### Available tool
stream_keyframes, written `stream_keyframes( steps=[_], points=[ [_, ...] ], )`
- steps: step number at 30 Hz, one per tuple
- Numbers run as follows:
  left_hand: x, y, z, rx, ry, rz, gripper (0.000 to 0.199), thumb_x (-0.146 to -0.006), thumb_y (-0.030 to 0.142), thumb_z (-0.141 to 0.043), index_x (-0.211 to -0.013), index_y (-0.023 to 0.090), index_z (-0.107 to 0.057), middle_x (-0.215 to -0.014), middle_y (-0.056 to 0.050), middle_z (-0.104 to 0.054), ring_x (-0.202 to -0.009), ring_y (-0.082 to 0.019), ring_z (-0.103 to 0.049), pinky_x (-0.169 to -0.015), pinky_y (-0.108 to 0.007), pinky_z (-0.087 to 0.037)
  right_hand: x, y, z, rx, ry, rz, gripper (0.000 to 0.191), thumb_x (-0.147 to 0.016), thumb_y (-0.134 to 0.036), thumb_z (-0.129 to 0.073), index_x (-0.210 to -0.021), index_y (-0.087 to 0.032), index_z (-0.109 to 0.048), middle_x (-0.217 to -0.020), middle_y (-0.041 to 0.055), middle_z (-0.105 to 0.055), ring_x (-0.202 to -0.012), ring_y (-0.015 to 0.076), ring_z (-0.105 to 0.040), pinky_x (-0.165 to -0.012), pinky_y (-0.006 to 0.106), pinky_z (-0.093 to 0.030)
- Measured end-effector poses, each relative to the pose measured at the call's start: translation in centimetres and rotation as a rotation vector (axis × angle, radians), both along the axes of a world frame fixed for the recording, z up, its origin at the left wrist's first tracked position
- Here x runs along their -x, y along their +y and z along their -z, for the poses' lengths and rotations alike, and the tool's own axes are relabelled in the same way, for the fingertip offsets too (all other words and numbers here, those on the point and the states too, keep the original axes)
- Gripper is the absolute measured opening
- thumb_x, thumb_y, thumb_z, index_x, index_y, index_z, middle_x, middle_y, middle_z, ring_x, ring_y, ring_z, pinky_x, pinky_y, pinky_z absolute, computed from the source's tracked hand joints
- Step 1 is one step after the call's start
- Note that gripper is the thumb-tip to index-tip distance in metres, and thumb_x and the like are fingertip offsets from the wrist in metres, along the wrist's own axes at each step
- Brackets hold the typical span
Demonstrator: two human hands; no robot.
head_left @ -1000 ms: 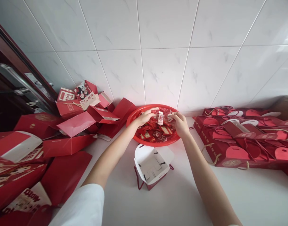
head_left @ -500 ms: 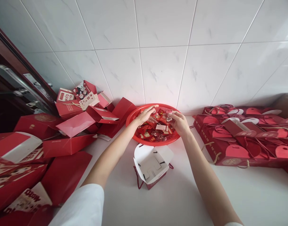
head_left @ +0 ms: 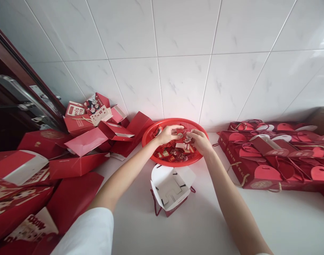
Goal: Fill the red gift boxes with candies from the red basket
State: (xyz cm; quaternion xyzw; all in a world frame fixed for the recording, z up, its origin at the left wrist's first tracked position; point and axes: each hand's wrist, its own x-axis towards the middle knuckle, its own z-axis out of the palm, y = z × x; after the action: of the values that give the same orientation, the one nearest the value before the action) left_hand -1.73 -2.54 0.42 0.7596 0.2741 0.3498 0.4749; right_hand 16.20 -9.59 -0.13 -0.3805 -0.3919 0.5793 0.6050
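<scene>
A red plastic basket (head_left: 175, 163) holds many wrapped candies (head_left: 175, 153), mostly red. Over it, my left hand (head_left: 169, 135) has its thumb and fingers closed around a small red-wrapped candy (head_left: 180, 135). Close by on the right, my right hand (head_left: 201, 141) pinches another wrapped candy (head_left: 187, 137), red and white; the two candies nearly meet. In front of the basket stands an open gift box (head_left: 171, 189), white inside and dark red outside, with its flaps up and cord handles hanging at its sides. No candy shows inside it.
Folded and half-open red boxes (head_left: 79, 164) are heaped on the left, beside a dark door frame with a metal handle (head_left: 16, 90). Rows of closed red gift boxes (head_left: 268, 177) with cord handles stand at the right. A tiled wall (head_left: 183, 88) rises behind the basket.
My left hand has shifted slightly right and its spread fingers have closed on a candy. The right hand still pinches its candy, and the hands are closer together.
</scene>
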Motion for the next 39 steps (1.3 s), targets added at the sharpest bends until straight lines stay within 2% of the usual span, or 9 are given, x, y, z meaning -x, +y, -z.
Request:
stream_keyframes(
  steps=[6,9,12,15,22,25,28,33,39],
  points=[
    [-0.2,-0.2,-0.1,-0.029,-0.021,-0.012,0.068,-0.068,0.022,-0.082,-0.132,0.017,-0.06,-0.124,-0.012,-0.067,-0.115,-0.027,-0.063,-0.101,-0.042,-0.05,0.3,-0.3,-0.1,0.01,-0.043,0.0,0.033,-0.055,-0.031,-0.09,-0.068,-0.019,-0.063,-0.07,0.0003,-0.07,-0.063,0.0145,-0.063,-0.055,0.026,-0.054],
    [0.0,0.6,-0.4,-0.045,-0.03,-0.043,0.058,-0.077,0.025,-0.072,-0.133,0.016,-0.059,-0.123,-0.013,-0.068,-0.114,-0.025,-0.063,-0.1,-0.04,-0.05,0.3,-0.1,-0.2,-0.024,-0.016,0.086,0.032,-0.055,-0.033,-0.089,-0.068,-0.019,-0.063,-0.066,-0.0011,-0.068,-0.062,0.0136,-0.062,-0.055,0.024,-0.052],
    [0.0,2.5,-0.5,-0.069,0.169,-0.251,0.044,-0.088,0.022,-0.054,-0.131,0.015,-0.059,-0.124,-0.013,-0.069,-0.114,-0.023,-0.064,-0.099,-0.037,-0.05,0.1,0.2,-0.2,-0.041,0.124,0.197,0.029,-0.056,-0.032,-0.085,-0.064,-0.021,-0.06,-0.063,-0.0037,-0.065,-0.061,0.0126,-0.06,-0.054,0.024,-0.05],
    [0.0,4.9,-0.3,-0.081,0.43,-0.354,0.036,-0.084,0.019,-0.057,-0.119,0.014,-0.066,-0.125,-0.014,-0.069,-0.114,-0.025,-0.065,-0.096,-0.035,-0.05,-0.2,0.6,-0.2,-0.024,0.241,0.265,0.023,-0.059,-0.029,-0.081,-0.063,-0.021,-0.06,-0.063,-0.0035,-0.064,-0.063,0.0142,-0.061,-0.056,0.026,-0.053],
    [-0.8,7.4,1.0,-0.069,0.689,-0.272,0.049,-0.063,0.035,-0.083,-0.109,0.025,-0.07,-0.126,-0.007,-0.07,-0.122,-0.03,-0.06,-0.096,-0.031,-0.047,-0.7,1.4,0.1,0.041,0.386,0.333,0.015,-0.061,-0.023,-0.076,-0.065,-0.022,-0.062,-0.061,-0.0031,-0.064,-0.059,0.0135,-0.062,-0.057,0.027,-0.056],
    [-0.6,7.5,0.9,-0.037,0.785,-0.229,0.056,-0.05,0.029,-0.088,-0.104,0.028,-0.072,-0.114,-0.004,-0.075,-0.109,-0.03,-0.066,-0.087,-0.031,-0.05,-0.9,1.6,0.3,0.055,0.393,0.324,0.015,-0.064,-0.023,-0.076,-0.066,-0.021,-0.061,-0.061,-0.0029,-0.064,-0.057,0.0121,-0.062,-0.056,0.025,-0.056],
    [0.3,7.5,0.1,0.017,0.863,-0.167,0.048,-0.043,0.019,-0.086,-0.09,0.026,-0.076,-0.084,-0.002,-0.076,-0.082,-0.027,-0.068,-0.073,-0.031,-0.051,-1.2,1.8,0.5,0.032,0.371,0.297,0.015,-0.066,-0.023,-0.075,-0.067,-0.021,-0.06,-0.062,-0.0025,-0.064,-0.058,0.0116,-0.062,-0.058,0.024,-0.058],
    [2.5,7.1,-1.0,0.089,0.916,-0.08,0.012,-0.049,0.014,-0.073,-0.057,0.022,-0.072,-0.053,0.001,-0.065,-0.057,-0.02,-0.061,-0.057,-0.028,-0.047,-1.0,1.8,0.5,0.028,0.368,0.318,0.016,-0.065,-0.023,-0.075,-0.065,-0.021,-0.059,-0.06,-0.0027,-0.062,-0.056,0.0121,-0.06,-0.054,0.024,-0.057],
    [3.1,7.0,-0.2,0.03,0.797,-0.193,0.011,-0.065,0.018,-0.06,-0.058,0.02,-0.068,-0.064,-0.003,-0.071,-0.071,-0.02,-0.067,-0.063,-0.026,-0.048,-0.7,1.6,0.2,0.064,0.396,0.333,0.015,-0.064,-0.021,-0.073,-0.063,-0.022,-0.058,-0.06,-0.0027,-0.062,-0.057,0.0117,-0.059,-0.055,0.024,-0.056]
  ],
)
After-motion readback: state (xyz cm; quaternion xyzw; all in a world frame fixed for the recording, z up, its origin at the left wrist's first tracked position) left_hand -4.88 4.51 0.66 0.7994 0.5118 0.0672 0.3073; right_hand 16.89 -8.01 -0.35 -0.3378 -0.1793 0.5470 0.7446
